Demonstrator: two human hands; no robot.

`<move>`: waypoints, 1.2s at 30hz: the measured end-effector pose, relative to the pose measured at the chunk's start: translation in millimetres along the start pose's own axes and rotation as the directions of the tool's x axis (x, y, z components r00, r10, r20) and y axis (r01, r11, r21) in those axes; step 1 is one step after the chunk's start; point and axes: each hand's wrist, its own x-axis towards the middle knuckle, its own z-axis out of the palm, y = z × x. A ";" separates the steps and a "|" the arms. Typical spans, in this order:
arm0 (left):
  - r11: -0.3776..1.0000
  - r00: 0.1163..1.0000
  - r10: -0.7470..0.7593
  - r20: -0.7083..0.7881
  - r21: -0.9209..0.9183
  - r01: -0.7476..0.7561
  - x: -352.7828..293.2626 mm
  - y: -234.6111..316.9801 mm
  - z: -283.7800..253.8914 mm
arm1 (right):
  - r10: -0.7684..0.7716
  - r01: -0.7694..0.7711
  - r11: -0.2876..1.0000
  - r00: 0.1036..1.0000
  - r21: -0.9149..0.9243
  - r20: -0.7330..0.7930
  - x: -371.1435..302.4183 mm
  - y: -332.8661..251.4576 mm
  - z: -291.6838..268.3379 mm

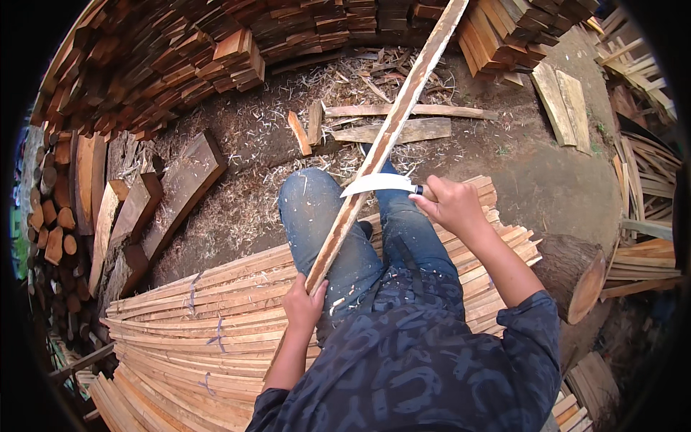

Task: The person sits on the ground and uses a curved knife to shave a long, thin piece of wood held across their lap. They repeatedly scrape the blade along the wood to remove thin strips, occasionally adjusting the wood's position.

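Observation:
A long, narrow wooden strip (391, 128) with a brown bark-like band down its face runs slantwise across my lap. Its far end leaves the top of the view. My left hand (305, 301) is wrapped round its near part, beside my left thigh. In my right hand (453, 204) is the handle of a curved knife (375, 184), fingers closed about it. The pale blade points left and lies across the strip above my knees; whether its edge touches the wood I cannot tell. Wood shavings cling to my jeans (317, 209).
I sit on bundled wooden slats (245, 302) tied with purple strips. Stacked timber (144, 65) lines the back left, with more boards (504, 29) at back right. Thick beams (183, 194) lie left, a log (572, 273) right. Shavings (237, 155) and loose planks (410, 130) cover the ground ahead.

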 end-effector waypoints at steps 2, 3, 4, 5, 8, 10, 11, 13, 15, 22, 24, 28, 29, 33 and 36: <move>1.000 0.999 0.000 0.042 0.001 0.000 -0.5 -2.0 -4.9 | 0.071 -0.074 0.991 0.997 0.114 0.033 -13.9 -13.1 13.9; 1.000 0.998 0.014 0.055 -0.004 -0.014 0.9 -3.6 -7.1 | 0.133 -0.137 0.974 0.991 0.182 0.031 -17.7 -18.6 16.6; 1.000 0.997 0.028 0.068 -0.009 -0.027 2.5 -5.3 -9.7 | 0.195 -0.198 0.948 0.980 0.249 0.035 -21.9 -24.7 19.1; 0.999 0.992 -0.015 0.124 -0.035 0.020 6.5 -6.0 -14.2 | 0.287 -0.294 0.901 0.955 0.318 0.069 -26.7 -31.8 21.5; 0.986 0.963 -0.100 0.250 -0.102 0.129 15.3 -0.3 -25.8 | 0.376 -0.369 0.854 0.925 0.368 0.054 -40.7 -38.0 36.3; 0.976 0.956 -0.128 0.264 -0.138 0.169 15.2 3.9 -29.4 | 0.386 -0.375 0.839 0.921 0.395 0.054 -41.4 -38.8 36.2; 0.975 0.965 -0.123 0.231 -0.154 0.161 13.3 5.7 -29.8 | 0.374 -0.365 0.846 0.926 0.390 0.056 -39.5 -38.0 32.0; 0.971 0.979 -0.119 0.164 -0.185 0.149 8.3 8.2 -29.2 | 0.337 -0.324 0.874 0.941 0.363 0.030 -33.5 -35.7 22.7; 0.950 0.977 -0.141 0.162 -0.256 0.180 6.0 2.7 -28.4 | 0.281 -0.260 0.913 0.960 0.313 -0.022 -24.8 -31.4 14.0; 0.958 0.996 -0.049 0.072 -0.279 0.067 18.7 -8.6 -42.7 | 0.350 -0.346 0.897 0.936 0.276 0.036 -12.3 -36.7 21.1; 0.959 0.994 -0.041 0.102 -0.275 0.068 22.0 -15.9 -41.5 | 0.369 -0.368 0.880 0.928 0.300 0.055 -14.5 -41.2 26.3; 0.944 0.988 -0.046 0.147 -0.317 0.092 25.1 -23.0 -33.1 | 0.370 -0.363 0.876 0.928 0.318 0.039 -13.1 -46.8 25.3; 0.935 0.988 -0.048 0.150 -0.341 0.097 26.5 -22.1 -31.2 | 0.363 -0.356 0.882 0.931 0.309 0.034 -11.7 -46.1 23.3; 0.908 0.977 -0.007 0.211 -0.407 0.095 30.1 -18.6 -28.6 | 0.308 -0.308 0.895 0.950 0.322 0.050 -5.4 -47.5 14.3; 0.934 0.955 0.020 0.297 -0.346 0.088 33.3 -19.4 -31.9 | 0.221 -0.210 0.937 0.975 0.278 -0.007 5.7 -52.0 10.4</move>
